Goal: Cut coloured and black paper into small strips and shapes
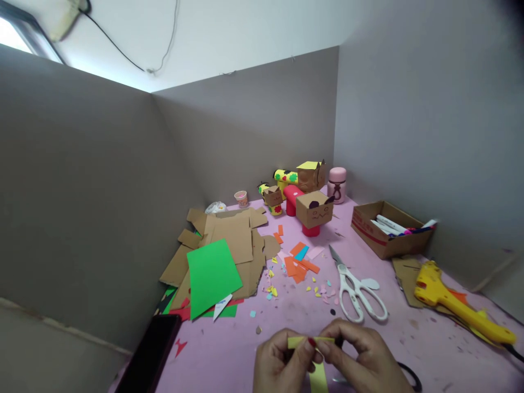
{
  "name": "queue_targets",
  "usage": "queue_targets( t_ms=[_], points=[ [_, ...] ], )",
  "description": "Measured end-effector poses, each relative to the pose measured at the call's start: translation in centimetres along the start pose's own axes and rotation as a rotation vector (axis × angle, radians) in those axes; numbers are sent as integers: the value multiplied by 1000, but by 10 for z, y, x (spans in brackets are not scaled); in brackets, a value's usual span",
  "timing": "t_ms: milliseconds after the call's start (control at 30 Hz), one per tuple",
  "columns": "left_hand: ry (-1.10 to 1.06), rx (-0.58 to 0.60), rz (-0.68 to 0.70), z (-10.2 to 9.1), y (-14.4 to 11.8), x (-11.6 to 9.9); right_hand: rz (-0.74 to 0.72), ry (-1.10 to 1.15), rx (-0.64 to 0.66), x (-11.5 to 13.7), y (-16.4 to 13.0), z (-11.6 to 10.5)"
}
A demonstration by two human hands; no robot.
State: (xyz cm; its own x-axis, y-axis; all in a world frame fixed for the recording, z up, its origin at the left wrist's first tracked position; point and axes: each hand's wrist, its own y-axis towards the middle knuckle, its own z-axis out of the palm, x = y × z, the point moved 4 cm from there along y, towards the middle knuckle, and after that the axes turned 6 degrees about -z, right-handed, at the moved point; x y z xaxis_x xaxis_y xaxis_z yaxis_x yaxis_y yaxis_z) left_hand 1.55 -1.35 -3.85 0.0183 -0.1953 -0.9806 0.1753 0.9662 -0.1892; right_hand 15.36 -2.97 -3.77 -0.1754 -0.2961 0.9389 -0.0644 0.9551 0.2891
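My left hand (pixel 278 363) and my right hand (pixel 364 357) meet at the near edge of the table. Both pinch a narrow yellow paper strip (pixel 295 343) between thumbs and fingers. A wider yellow paper piece (pixel 318 381) shows below the fingertips; whether it joins the strip I cannot tell. Under my right hand lies a tool with a black loop handle (pixel 410 376), mostly hidden. White-handled scissors (pixel 355 295) lie partly open beyond my right hand. Paper scraps (pixel 272 291) are scattered ahead of both hands.
Green paper (pixel 215 278) lies on cardboard sheets (pixel 229 234) at left, near a dark phone (pixel 149 355). Cardboard-headed animal figures (pixel 314 210) and a pink flask (pixel 337 185) stand behind. At right are a marker box (pixel 380 240) and a yellow glue gun (pixel 458 305). Grey partitions surround the table.
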Motion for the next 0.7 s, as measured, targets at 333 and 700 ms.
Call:
queue_targets(
  t_ms=[333, 700],
  points=[
    [-73, -68, -64, -1, -1, -1, 79, -5, 59, 0, 0, 0],
    [-110, -22, -127, 3, -3, 1, 168, 256, -34, -9, -3, 1]
  ],
)
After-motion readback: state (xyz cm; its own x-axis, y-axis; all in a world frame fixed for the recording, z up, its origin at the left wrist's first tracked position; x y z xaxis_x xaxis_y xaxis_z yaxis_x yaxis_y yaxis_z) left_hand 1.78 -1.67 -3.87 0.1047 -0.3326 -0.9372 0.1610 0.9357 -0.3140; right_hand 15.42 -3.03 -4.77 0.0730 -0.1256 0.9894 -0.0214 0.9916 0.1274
